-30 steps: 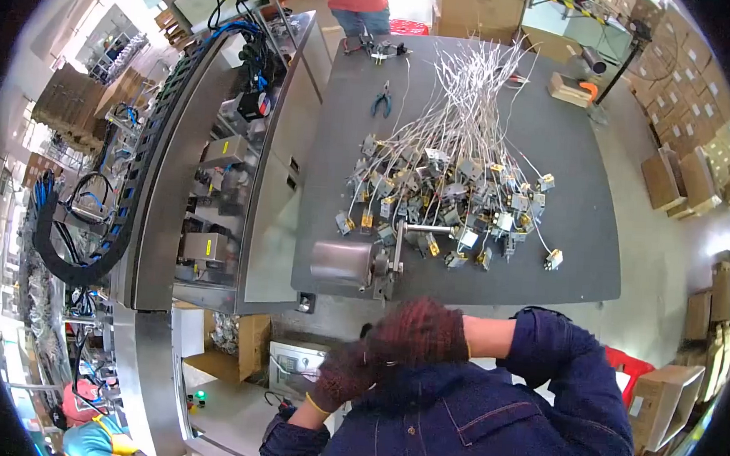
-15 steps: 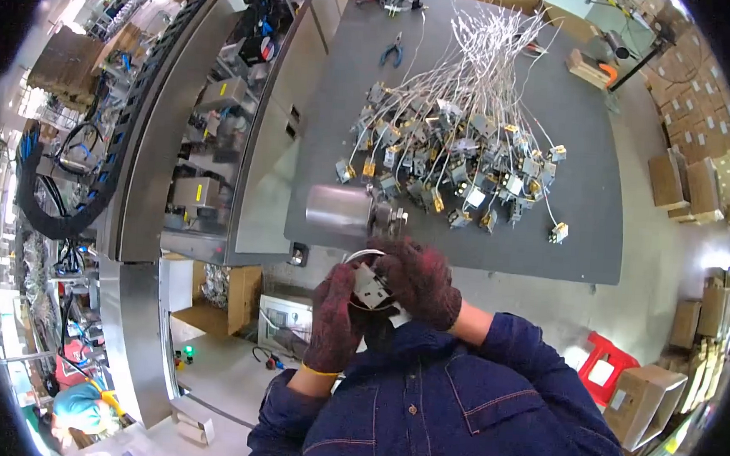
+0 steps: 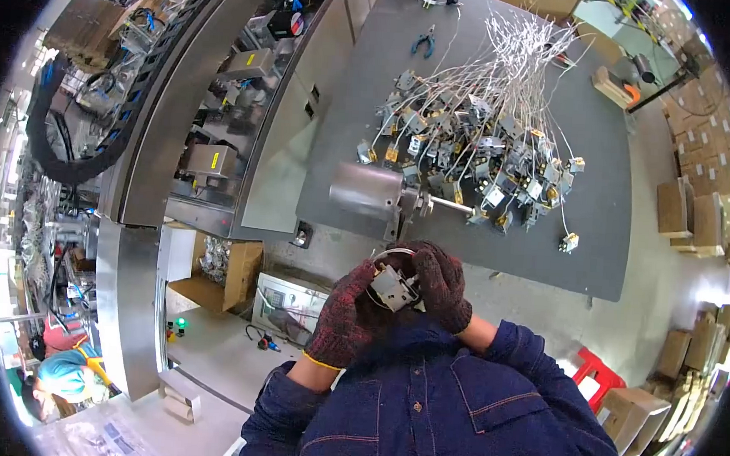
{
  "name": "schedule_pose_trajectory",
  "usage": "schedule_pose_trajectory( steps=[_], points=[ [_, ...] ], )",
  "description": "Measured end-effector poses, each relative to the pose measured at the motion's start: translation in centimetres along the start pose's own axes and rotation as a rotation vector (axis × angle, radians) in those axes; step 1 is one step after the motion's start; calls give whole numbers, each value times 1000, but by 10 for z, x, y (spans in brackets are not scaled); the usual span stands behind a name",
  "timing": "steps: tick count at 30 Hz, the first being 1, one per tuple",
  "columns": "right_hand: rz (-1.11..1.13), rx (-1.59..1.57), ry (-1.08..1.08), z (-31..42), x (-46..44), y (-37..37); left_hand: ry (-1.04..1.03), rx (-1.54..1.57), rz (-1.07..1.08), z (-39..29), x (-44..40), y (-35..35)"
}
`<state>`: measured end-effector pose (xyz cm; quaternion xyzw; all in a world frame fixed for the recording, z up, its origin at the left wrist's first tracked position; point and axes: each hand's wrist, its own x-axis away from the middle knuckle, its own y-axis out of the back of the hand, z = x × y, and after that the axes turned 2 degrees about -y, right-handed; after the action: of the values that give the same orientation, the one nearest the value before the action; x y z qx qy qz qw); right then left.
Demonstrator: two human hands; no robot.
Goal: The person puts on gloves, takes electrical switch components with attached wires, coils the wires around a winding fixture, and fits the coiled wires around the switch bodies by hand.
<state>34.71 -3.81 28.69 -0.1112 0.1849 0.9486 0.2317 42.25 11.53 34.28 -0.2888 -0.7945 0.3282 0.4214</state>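
My left hand (image 3: 343,320), in a dark red and black knit glove, is closed on the left side of a small boxy metal wired unit (image 3: 393,288). My right hand (image 3: 441,287), gloved the same way, curls around its right side, just in front of my chest. A white wire (image 3: 395,252) arcs around the top of the unit between both hands. Beyond them, at the table's near edge, sits a metal cylinder (image 3: 365,192) with a thin rod (image 3: 452,205) sticking out to the right. Fingertips under the unit are hidden.
On the dark grey table (image 3: 538,268) lies a heap of similar wired units (image 3: 477,164), their white wires (image 3: 522,45) bunched at the far end. Blue-handled pliers (image 3: 424,43) lie behind. A steel machine (image 3: 277,164) stands left; a red plastic stand (image 3: 598,378) and cartons (image 3: 633,416) are right.
My view has shifted, so the table and machine sit differently in frame. My hands still hold the unit; my right hand has drawn back to its right side, uncovering the cylinder's rod.
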Motion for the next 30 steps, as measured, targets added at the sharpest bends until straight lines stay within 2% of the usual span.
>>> schedule_pose_trajectory(
  steps=[3, 4, 6, 7, 8, 9, 10, 11, 12, 13, 14, 16, 17, 19, 20, 21, 22, 23, 25, 26, 28, 29, 30],
  points=[
    [10, 81, -75, 0, 5, -3, -108, -185, 0, -3, 4, -6],
    [15, 107, -99, 6, 1, -3, -83, -177, -2, -5, 4, -10],
    [-57, 148, 129, 23, -9, -2, -73, -167, -12, -8, 3, -10],
    [-45, 133, 141, 23, -9, -4, 47, -28, -72, -9, 0, -6],
    [48, 38, 14, 23, -5, -2, 161, 114, -137, -9, -2, 1],
    [95, -24, -22, 20, -5, -5, -68, -289, -12, 0, -1, 12],
    [140, -84, -60, 16, -5, -8, -330, -680, 14, 9, -1, 22],
    [182, -143, -101, 16, -7, -10, -128, -360, -31, 3, 2, 18],
    [153, 84, 21, 20, -9, -11, 44, -27, -135, -3, 4, 14],
    [112, 312, 144, 27, -14, -14, 12, -24, -155, -13, 11, 5],
    [128, 294, 164, 32, -19, -18, -97, -272, -120, -24, 20, -8],
    [194, 107, -37, 42, -29, -26, -160, -330, -110, -22, 21, 4],
    [219, 46, -102, 46, -33, -29, -178, -324, -120, -26, 25, 10],
    [265, 236, 39, 55, -45, -32, -128, -105, -121, -43, 32, 21],
    [287, 331, 118, 61, -55, -24, -145, -102, -126, -46, 33, 40],
    [178, 251, 146, 56, -63, -21, -365, -369, -170, -42, 32, 71],
    [71, 173, 180, 50, -71, -19, -415, -348, -294, -47, 32, 90],
    [14, 414, 253, 69, -91, -14, -463, -329, -418, -53, 33, 109],
    [-65, 400, 190, 68, -114, -21, -656, -351, -553, -58, 30, 183],
    [-64, 400, 198, 67, -119, -28, -759, -356, -657, -70, 32, 203],
    [5, 804, 323, 62, -128, -45, -944, -430, -841, -99, 32, 250],
    [7, 805, 330, 55, -129, -49, -1019, -502, -922, -114, 32, 276],
    [-29, 764, 274, 45, -126, -49, -1019, -597, -1106, -131, 34, 292]
  ],
)
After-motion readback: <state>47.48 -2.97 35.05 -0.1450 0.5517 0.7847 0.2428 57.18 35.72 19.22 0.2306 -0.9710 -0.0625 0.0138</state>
